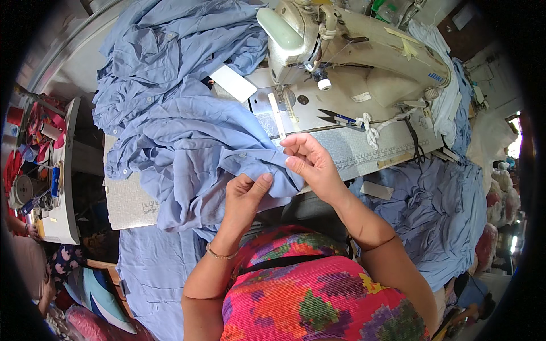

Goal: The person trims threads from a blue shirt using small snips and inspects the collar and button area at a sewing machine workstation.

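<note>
A light blue buttoned shirt (pixel 193 153) lies bunched over the front of the sewing table. My left hand (pixel 245 190) is closed on a fold of it near the table's front edge, thumb on top. Beside the shirt's right edge, my right hand (pixel 310 162) is raised with loosely bent fingers, and a gap shows between thumb and forefinger. I see nothing held in it. Just beyond is the sewing machine (pixel 352 45), its needle and presser foot (pixel 280 96) above the metal plate.
Thread snips (pixel 341 119) lie beside a knotted white cord (pixel 371 129) on the table. Black-handled scissors (pixel 418 149) rest farther right. A white card (pixel 233 83) sits by the piled shirts. More blue garments (pixel 432 210) hang at the right. Another person's arm (pixel 42 295) shows at far left.
</note>
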The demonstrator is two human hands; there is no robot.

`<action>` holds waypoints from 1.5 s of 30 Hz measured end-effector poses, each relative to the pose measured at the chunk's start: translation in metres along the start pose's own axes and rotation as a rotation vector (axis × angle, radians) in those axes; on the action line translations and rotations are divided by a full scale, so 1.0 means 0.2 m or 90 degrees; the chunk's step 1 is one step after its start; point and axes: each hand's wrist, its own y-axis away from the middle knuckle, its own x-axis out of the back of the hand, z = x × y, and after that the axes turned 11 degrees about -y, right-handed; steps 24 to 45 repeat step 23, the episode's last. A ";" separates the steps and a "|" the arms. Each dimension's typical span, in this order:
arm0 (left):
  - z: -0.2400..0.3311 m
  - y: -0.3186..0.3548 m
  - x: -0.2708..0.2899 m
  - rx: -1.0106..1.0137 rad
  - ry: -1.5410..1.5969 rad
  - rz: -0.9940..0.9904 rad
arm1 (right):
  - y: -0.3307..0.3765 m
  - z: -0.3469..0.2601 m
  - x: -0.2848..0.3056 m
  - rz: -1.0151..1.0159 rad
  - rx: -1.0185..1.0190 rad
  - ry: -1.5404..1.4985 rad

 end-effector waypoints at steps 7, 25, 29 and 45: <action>0.00 0.03 0.03 -0.003 -0.042 -0.031 | -0.02 -0.03 0.03 -0.026 -0.083 0.048; 0.29 0.18 0.72 -0.031 -1.034 0.128 | -0.04 -0.44 -0.21 -0.456 0.060 0.154; 0.29 0.18 0.72 -0.031 -1.034 0.128 | -0.04 -0.44 -0.21 -0.456 0.060 0.154; 0.29 0.18 0.72 -0.031 -1.034 0.128 | -0.04 -0.44 -0.21 -0.456 0.060 0.154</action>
